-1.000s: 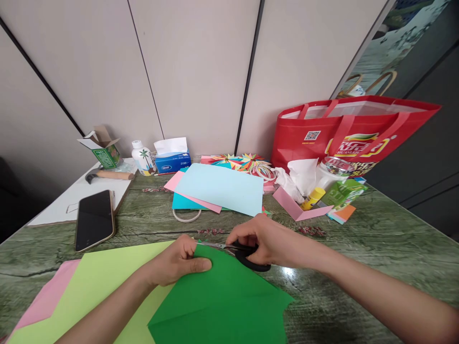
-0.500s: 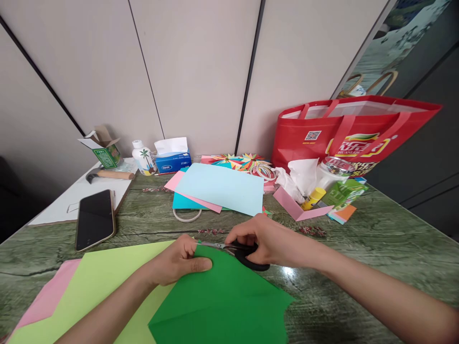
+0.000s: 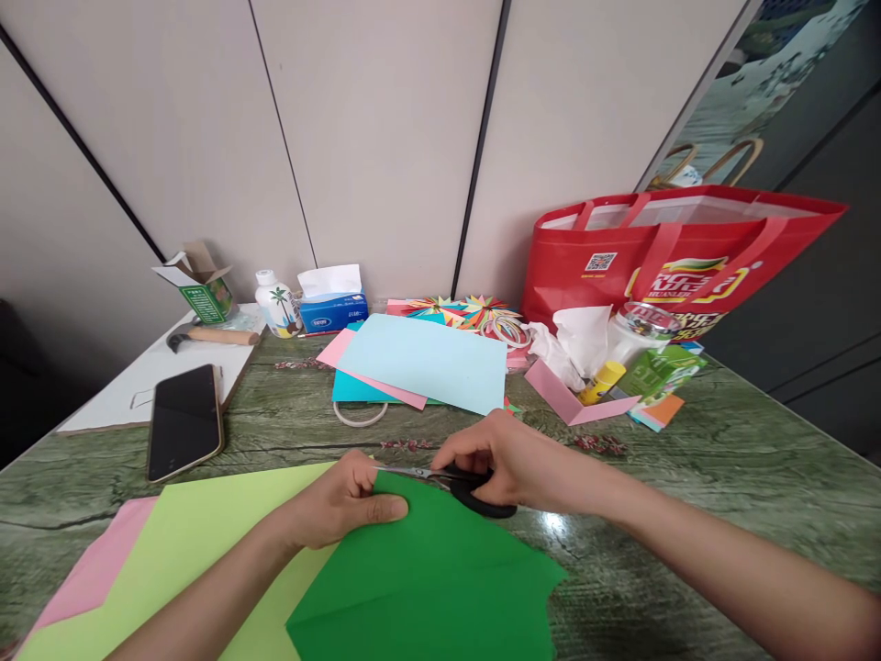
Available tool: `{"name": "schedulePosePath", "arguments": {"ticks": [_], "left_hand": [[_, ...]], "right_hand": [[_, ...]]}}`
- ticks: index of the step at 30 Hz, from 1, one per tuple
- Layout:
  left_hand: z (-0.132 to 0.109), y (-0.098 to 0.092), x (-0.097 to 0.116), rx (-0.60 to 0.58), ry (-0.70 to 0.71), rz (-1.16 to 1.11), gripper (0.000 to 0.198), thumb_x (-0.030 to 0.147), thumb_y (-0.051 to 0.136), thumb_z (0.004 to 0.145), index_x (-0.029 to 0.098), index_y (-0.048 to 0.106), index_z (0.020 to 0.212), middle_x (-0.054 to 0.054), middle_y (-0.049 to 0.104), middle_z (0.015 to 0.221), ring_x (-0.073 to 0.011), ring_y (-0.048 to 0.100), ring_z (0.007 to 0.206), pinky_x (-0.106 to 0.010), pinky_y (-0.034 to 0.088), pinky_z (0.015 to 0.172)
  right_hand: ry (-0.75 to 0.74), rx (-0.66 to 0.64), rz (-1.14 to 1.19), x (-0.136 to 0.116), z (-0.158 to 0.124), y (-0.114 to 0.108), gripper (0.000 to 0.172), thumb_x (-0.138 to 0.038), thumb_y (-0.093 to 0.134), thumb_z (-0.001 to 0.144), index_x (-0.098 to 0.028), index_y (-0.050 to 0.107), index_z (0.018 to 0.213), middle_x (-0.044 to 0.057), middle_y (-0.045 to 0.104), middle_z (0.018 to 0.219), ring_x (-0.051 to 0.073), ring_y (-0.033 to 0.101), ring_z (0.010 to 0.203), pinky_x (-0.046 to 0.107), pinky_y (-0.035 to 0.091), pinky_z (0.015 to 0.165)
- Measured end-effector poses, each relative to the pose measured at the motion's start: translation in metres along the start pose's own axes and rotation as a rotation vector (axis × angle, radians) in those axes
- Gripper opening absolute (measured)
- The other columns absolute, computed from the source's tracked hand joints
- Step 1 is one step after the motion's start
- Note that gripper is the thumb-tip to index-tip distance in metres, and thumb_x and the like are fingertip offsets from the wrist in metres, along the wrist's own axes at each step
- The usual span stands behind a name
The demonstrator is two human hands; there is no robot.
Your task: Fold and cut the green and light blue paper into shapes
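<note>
My left hand pinches the top corner of a dark green sheet of paper, thumb on top and fingers behind. Black-handled scissors are in my right hand, fingers through the loops. Their metal blades point left along the sheet's upper edge and reach my left fingers. The blades look nearly closed. A crease runs across the green sheet, and its right edge is uneven. Below my left forearm lie a yellow-green sheet and a pink sheet.
Farther back are light blue paper, a white ring, a tissue box and a white bottle. At left are a phone and a hammer. At right stand a pink tray, a glue stick and a red bag.
The scissor handles have drawn very slightly together, and the small green scrap at the blade tips no longer shows. Both hands stay in nearly the same place.
</note>
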State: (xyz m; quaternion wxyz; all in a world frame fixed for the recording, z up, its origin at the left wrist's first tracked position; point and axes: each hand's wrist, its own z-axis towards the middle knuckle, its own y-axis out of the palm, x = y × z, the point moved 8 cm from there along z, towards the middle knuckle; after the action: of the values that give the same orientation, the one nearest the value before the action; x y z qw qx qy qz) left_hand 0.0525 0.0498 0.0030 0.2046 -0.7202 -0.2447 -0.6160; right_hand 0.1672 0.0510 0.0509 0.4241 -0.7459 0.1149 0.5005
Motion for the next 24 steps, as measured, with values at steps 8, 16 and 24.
{"name": "schedulePosePath", "arguments": {"ticks": [8,16,24], "left_hand": [[0.000,-0.004,0.004,0.046,0.023,0.087,0.040,0.049,0.062,0.073,0.014,0.059,0.053,-0.002,0.053,0.048,-0.0125,0.047,0.045,-0.023,0.035,0.042],[-0.002,-0.004,0.000,0.070,-0.022,0.063,0.036,0.047,0.062,0.072,0.015,0.065,0.056,-0.003,0.058,0.050,-0.0145,0.049,0.045,-0.024,0.037,0.042],[-0.001,-0.002,-0.002,0.046,-0.047,0.004,0.029,0.039,0.063,0.074,0.015,0.067,0.059,-0.003,0.060,0.054,-0.0127,0.047,0.046,-0.024,0.037,0.045]], "right_hand": [[-0.076,0.013,-0.183,-0.011,0.000,-0.006,0.038,-0.004,0.052,0.059,-0.018,0.063,0.093,-0.003,0.053,0.071,0.010,0.041,0.063,0.019,0.032,0.057],[-0.032,-0.049,-0.040,-0.002,0.002,-0.003,0.033,-0.005,0.051,0.062,-0.017,0.064,0.089,-0.003,0.052,0.070,0.009,0.039,0.060,0.019,0.030,0.054],[-0.020,-0.082,0.101,0.004,0.004,0.003,0.033,-0.006,0.050,0.063,-0.015,0.066,0.091,-0.004,0.051,0.062,0.008,0.040,0.055,0.018,0.027,0.046]]}}
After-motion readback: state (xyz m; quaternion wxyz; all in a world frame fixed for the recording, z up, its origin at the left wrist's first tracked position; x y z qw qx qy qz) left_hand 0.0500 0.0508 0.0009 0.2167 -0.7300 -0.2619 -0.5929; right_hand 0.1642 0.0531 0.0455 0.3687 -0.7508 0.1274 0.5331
